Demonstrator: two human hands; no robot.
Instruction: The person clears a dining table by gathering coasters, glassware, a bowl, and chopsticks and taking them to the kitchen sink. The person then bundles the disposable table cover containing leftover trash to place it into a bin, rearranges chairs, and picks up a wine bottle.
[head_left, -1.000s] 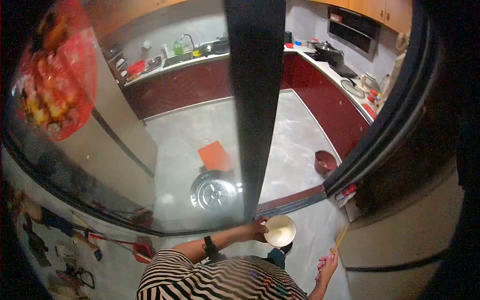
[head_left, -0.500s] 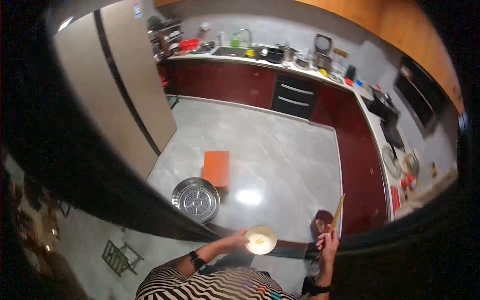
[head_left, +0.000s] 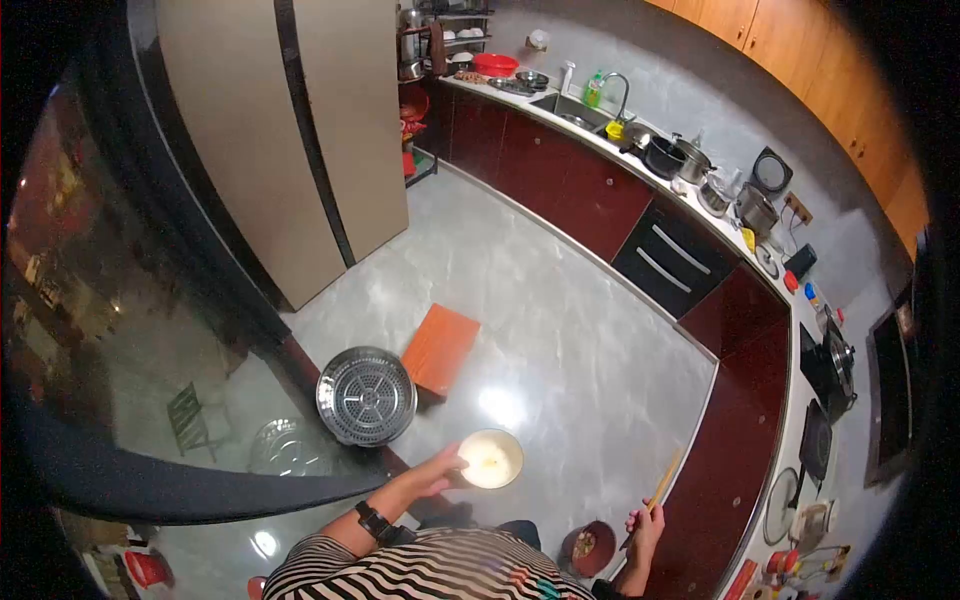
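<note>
Kitchen step: judging by the pose, a bowl and wooden sticks are being held ready in the two hands beside the dark door frame [head_left: 215, 503]; nothing is being scooped or tipped.
Next move: probably calls for keeping the bowl level and the sticks clear of the cabinets, with care for what stands on the floor.
Floor: pale, glossy, marbled [head_left: 560, 320], bounded by dark red cabinets under a white counter [head_left: 793, 425].
Orange box: on the floor ahead [head_left: 441, 345], just beside the metal pan.
Metal pan: round, shiny, with a perforated base [head_left: 366, 397], left of the bowl.
Red bucket: near the right hand [head_left: 603, 548], beside the cabinets; scraps of some kind inside.
Hands: well apart; the left hand [head_left: 440, 473] grips the bowl by its near side, the right hand [head_left: 645, 520] is closed around the sticks.
Bowl: held above the floor in front of the striped shirt [head_left: 430, 572]; round, cream-white inside [head_left: 508, 447], opening upward.
Wooden sticks: slim, yellowish, probably chopsticks [head_left: 665, 478], slanting up from the fist; number unclear.
Bowl's middle: a small yellowish patch [head_left: 492, 463]; whether food or residue, cannot tell.
</note>
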